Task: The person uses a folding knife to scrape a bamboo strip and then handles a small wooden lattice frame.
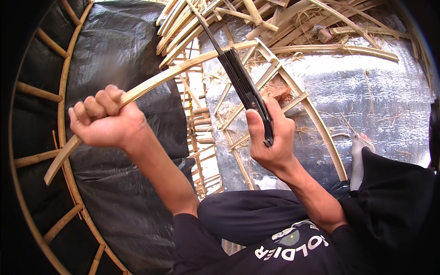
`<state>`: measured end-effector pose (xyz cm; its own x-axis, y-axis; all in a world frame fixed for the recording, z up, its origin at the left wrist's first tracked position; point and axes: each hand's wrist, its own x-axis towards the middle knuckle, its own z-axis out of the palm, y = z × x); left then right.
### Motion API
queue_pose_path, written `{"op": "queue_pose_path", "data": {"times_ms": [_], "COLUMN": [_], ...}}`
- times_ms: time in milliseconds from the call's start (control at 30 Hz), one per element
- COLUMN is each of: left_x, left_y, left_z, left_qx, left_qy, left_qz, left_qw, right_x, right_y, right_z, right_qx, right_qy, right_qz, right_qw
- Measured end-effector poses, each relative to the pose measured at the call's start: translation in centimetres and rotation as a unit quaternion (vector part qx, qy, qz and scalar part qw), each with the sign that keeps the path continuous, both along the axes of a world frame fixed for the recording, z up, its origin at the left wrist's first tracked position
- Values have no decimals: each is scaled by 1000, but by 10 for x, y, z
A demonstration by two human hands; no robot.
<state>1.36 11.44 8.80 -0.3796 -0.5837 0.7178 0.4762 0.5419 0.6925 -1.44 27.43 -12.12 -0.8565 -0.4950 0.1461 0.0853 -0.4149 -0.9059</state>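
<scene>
My left hand (103, 117) is closed in a fist around a long split bamboo strip (169, 73), whose lower end sticks out below the fist. From there the strip slants up to the right. My right hand (275, 137) grips a black-handled knife (243, 85), thumb along the handle. Its narrow dark blade points up and to the left, seen nearly edge-on. Where blade and handle meet, the knife overlaps the strip near its far end; whether they touch I cannot tell.
Split bamboo pieces (293, 23) lie heaped at the far side. A bamboo lattice frame (316, 121) lies on silvery sheeting (389, 101) in front of me. Black plastic sheeting (123, 183) and a bamboo-framed wall (62, 96) are on the left. A person's foot (360, 156) rests at the right.
</scene>
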Motion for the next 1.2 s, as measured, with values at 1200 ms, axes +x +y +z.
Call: {"op": "queue_pose_path", "data": {"times_ms": [1200], "left_x": [-55], "left_y": [26], "left_z": [-140], "left_qx": [357], "left_qy": [-528], "left_qz": [-199], "left_qw": [744], "right_x": [-67], "right_y": [32], "right_z": [-24], "right_qx": [179], "right_qy": [211], "right_qz": [-91], "right_qw": [957]}}
